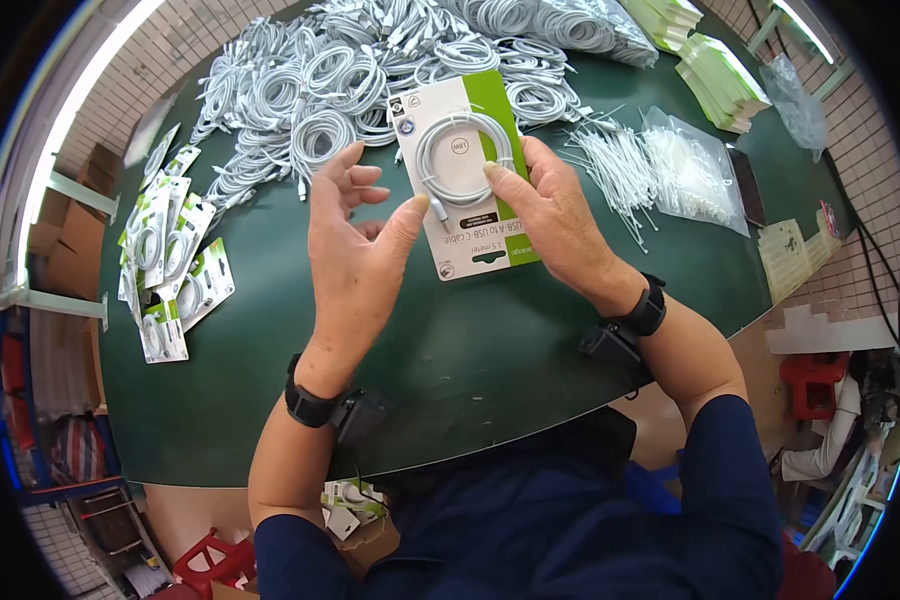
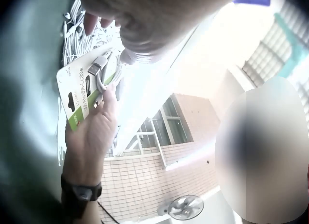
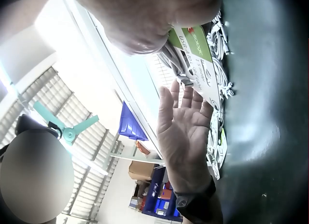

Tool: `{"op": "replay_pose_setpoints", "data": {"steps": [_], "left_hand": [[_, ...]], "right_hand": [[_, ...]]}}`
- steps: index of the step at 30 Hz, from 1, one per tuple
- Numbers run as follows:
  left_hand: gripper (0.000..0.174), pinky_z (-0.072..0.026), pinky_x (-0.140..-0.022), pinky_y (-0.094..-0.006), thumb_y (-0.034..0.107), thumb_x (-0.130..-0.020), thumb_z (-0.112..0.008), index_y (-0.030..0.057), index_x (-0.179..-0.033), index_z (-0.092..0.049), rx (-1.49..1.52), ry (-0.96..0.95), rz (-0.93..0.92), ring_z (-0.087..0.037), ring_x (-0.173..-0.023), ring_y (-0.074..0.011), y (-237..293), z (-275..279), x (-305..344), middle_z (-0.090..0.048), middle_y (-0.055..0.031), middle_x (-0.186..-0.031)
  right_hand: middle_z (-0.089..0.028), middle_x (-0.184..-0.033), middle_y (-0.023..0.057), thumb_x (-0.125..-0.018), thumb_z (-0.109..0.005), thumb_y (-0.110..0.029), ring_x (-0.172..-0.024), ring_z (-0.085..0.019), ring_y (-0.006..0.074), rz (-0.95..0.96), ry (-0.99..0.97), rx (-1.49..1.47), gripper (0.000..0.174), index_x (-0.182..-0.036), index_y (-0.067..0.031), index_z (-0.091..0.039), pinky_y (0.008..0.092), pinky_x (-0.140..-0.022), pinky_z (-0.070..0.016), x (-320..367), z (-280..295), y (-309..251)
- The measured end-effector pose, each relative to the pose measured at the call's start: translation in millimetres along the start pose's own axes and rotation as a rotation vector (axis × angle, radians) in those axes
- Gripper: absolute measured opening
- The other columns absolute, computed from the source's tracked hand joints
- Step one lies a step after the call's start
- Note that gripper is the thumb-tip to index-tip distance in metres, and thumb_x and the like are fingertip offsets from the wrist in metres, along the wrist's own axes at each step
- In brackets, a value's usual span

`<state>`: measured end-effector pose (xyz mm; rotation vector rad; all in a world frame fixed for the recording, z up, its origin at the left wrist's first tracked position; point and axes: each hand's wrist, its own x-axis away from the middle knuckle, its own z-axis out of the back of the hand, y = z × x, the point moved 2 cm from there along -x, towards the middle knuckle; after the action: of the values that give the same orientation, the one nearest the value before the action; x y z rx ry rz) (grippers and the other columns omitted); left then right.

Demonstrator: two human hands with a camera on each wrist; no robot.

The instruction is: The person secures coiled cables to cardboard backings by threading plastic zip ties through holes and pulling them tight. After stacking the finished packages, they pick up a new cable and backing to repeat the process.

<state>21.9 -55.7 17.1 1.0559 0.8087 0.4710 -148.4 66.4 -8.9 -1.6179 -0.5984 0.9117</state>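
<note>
My right hand (image 1: 562, 215) grips a white-and-green packaging card (image 1: 459, 172) by its right edge, thumb on the front. A coiled white USB cable (image 1: 424, 162) lies against the card's face, its print upside down in the head view. The thumb presses at the coil's right side. My left hand (image 1: 355, 250) is just left of the card, fingers apart and loosely bent, with nothing in its grasp. In the right wrist view the left palm (image 3: 186, 130) faces the card, fingertips close to the cable's plug (image 3: 185, 81).
Coiled white cables (image 1: 320, 85) are heaped across the back of the green table (image 1: 450, 380). Carded cables (image 1: 165, 250) pile up at left. Loose white cable ties (image 1: 615, 170) lie at right beside a clear bag of ties (image 1: 692, 175). Stacks of green-white cards (image 1: 720, 80) stand back right.
</note>
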Motion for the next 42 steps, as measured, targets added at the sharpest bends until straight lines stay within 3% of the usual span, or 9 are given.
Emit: {"op": "replay_pose_setpoints", "data": {"steps": [3, 6, 13, 22, 27, 33, 36, 38, 42], "left_hand": [[0.081, -0.0577, -0.084, -0.0327, 0.018, -0.087, -0.084, -0.0121, -0.147, -0.039, 0.154, -0.145, 0.255, -0.066, -0.102, -0.0185, -13, -2, 0, -0.062, -0.0181, -0.122], [0.078, -0.059, -0.086, -0.0323, 0.016, -0.088, -0.082, -0.0108, -0.148, -0.039, 0.288, -0.216, 0.222, -0.069, -0.103, -0.0192, -13, -13, 6, -0.069, -0.0197, -0.122], [0.03, -0.0603, -0.086, -0.0303, 0.007, -0.099, -0.07, -0.0058, -0.125, -0.065, 0.522, -0.2, 0.346, -0.073, -0.096, -0.0137, -20, -9, 6, -0.076, -0.0134, -0.111], [0.029, -0.0592, -0.084, -0.0276, 0.013, -0.101, -0.07, -0.0038, -0.125, -0.067, 0.479, -0.21, 0.305, -0.073, -0.093, -0.0117, -17, 0, 7, -0.076, -0.0114, -0.111], [0.038, -0.0535, -0.07, -0.0237, 0.032, -0.104, -0.069, -0.0001, -0.125, -0.069, 0.368, -0.3, 0.377, -0.067, -0.079, -0.0051, -23, 13, 5, -0.076, -0.0024, -0.099], [0.033, -0.0442, -0.055, -0.0205, 0.032, -0.106, -0.067, -0.0009, -0.108, -0.073, 0.393, -0.266, 0.429, -0.059, -0.064, -0.0038, -19, 15, 8, -0.073, -0.0018, -0.084], [0.038, -0.0427, -0.053, -0.0208, 0.036, -0.107, -0.064, -0.0002, -0.1, -0.074, 0.423, -0.272, 0.495, -0.059, -0.062, -0.0049, -17, 16, 11, -0.073, -0.0024, -0.081], [0.042, -0.0418, -0.051, -0.021, 0.038, -0.107, -0.062, 0.0004, -0.095, -0.074, 0.454, -0.27, 0.561, -0.059, -0.061, -0.0055, -21, 21, 11, -0.072, -0.0027, -0.079], [0.044, -0.0426, -0.049, -0.0219, 0.04, -0.108, -0.062, 0.0006, -0.092, -0.074, 0.452, -0.22, 0.555, -0.06, -0.06, -0.0069, -26, 24, 15, -0.072, -0.004, -0.078]], "right_hand": [[-0.072, -0.105, 0.0112, -0.104, -0.064, -0.021, -0.093, -0.066, 0.0114, -0.004, -0.038, 0.044, 0.032, -0.121, 0.0063, -0.06, 0.031, -0.08, -0.0562, 3, -2, 3], [-0.072, -0.105, 0.0115, -0.103, -0.066, -0.022, -0.093, -0.067, 0.0121, -0.01, -0.057, 0.046, 0.034, -0.121, 0.0061, -0.06, 0.0315, -0.081, -0.0563, 7, -6, 1], [-0.072, -0.107, 0.0123, -0.097, -0.073, -0.017, -0.095, -0.068, 0.0131, -0.051, -0.142, 0.088, 0.036, -0.122, 0.0058, -0.06, 0.0311, -0.083, -0.0571, 14, -10, -2], [-0.073, -0.112, 0.0102, -0.101, -0.07, -0.011, -0.098, -0.069, 0.0109, -0.134, -0.269, -0.088, 0.032, -0.127, 0.0051, -0.061, 0.0308, -0.086, -0.059, 8, -9, -6], [-0.075, -0.103, 0.0068, -0.113, -0.044, -0.05, -0.087, -0.071, 0.012, -0.185, -0.376, 0.001, 0.057, -0.123, 0.0004, -0.069, 0.0275, -0.076, -0.0582, 1, 5, -13], [-0.07, -0.094, 0.0002, -0.112, -0.052, -0.042, -0.08, -0.06, 0.0045, -0.212, -0.36, -0.039, 0.046, -0.118, -0.0008, -0.071, 0.0229, -0.07, -0.0484, 5, 1, -16], [-0.073, -0.1, 0.0017, -0.11, -0.058, -0.033, -0.087, -0.064, 0.0055, -0.204, -0.398, 0.092, 0.039, -0.122, 0.0008, -0.072, 0.0237, -0.075, -0.0519, 4, 3, -12], [-0.072, -0.085, 0.0011, -0.106, -0.064, -0.03, -0.076, -0.062, 0.0055, -0.153, -0.355, 0.093, 0.033, -0.104, 0.0008, -0.076, 0.0247, -0.064, -0.0496, 3, 1, -9], [-0.071, -0.083, -0.0004, -0.105, -0.063, -0.029, -0.072, -0.059, 0.0046, -0.15, -0.329, 0.107, 0.032, -0.101, 0.0013, -0.075, 0.0245, -0.062, -0.0479, 8, -5, -11]]}}
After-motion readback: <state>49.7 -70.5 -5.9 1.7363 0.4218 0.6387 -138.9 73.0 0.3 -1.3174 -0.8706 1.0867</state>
